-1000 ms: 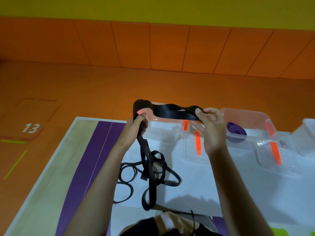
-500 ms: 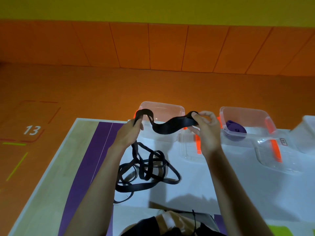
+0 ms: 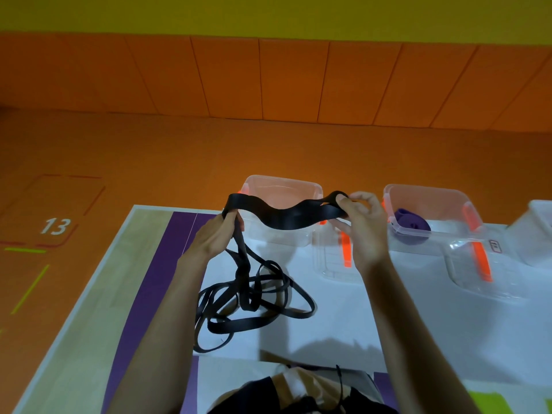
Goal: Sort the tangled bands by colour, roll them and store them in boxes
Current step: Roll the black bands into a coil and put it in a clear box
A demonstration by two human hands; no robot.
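A black band [image 3: 280,218] sags in a slack curve between my two hands above the table. My left hand [image 3: 216,234] pinches it at the left, and from there it drops into a tangled black heap [image 3: 254,300] on the white table top. My right hand [image 3: 363,225] grips the band's folded end at the right. Behind the band stands an empty clear box [image 3: 283,186] with orange clips. A second clear box [image 3: 430,201] to the right holds a rolled purple band [image 3: 413,224].
Two clear lids with orange handles lie flat on the white table [image 3: 343,330]: one lid [image 3: 334,258] under my right wrist, another lid [image 3: 478,270] farther right. A white container [image 3: 537,228] sits at the right edge. Purple and wood strips run along the table's left.
The taut band between my hands has gone slack and lower. My hands dropped toward the table and more of the band has settled onto the heap.
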